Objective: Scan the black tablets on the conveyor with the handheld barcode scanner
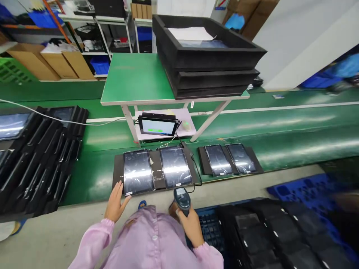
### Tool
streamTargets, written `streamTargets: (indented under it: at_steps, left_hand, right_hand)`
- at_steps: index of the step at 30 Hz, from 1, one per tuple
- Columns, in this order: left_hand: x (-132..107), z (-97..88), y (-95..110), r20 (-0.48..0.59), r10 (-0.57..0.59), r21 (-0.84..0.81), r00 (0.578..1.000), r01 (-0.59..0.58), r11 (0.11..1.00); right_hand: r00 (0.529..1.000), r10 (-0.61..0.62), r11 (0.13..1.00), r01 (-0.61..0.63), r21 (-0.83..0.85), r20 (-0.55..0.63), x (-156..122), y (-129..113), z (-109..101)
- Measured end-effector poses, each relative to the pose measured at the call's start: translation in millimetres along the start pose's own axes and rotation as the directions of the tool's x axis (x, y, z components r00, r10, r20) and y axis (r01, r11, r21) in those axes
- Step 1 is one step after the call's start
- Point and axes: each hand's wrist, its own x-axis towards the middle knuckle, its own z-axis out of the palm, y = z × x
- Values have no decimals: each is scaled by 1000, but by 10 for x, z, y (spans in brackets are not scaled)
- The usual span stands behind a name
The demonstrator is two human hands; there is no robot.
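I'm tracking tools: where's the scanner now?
In the head view, the scanner is in the right hand, low and slightly right of centre, just below the nearest tablet.

Nothing is readable: white labels (pixel 129 193) on the dark panels (pixel 138 170) are too small.

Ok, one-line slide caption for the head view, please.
Right hand holding a dark pistol-shaped scanner, left hand at the corner of a glossy dark rectangular panel.

Bright glare across the panels (pixel 138 170), right edge apparently blurred
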Motion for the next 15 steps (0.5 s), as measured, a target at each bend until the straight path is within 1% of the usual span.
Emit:
streamTargets:
  at_steps: [3,8,11,15]
  left_hand:
    - [2,93,-55,-36,78,-9,996,-78,997]
    - [28,255,-122,-115,78,-37,990,-82,996]
    - [34,305,-162,-109,102,-42,989,-107,993]
    - [43,296,-177,-93,115,-55,989,-120,991]
  right_hand:
    - [996,-4,999,1,-32,-84,-20,25,83]
    - [986,-5,999,-2,-37,-169,-17,40,137]
    - [977,-29,1000,28,-12,-210,-26,14,151]
    - [973,-67,998,66,-9,-222,-37,-33,141]
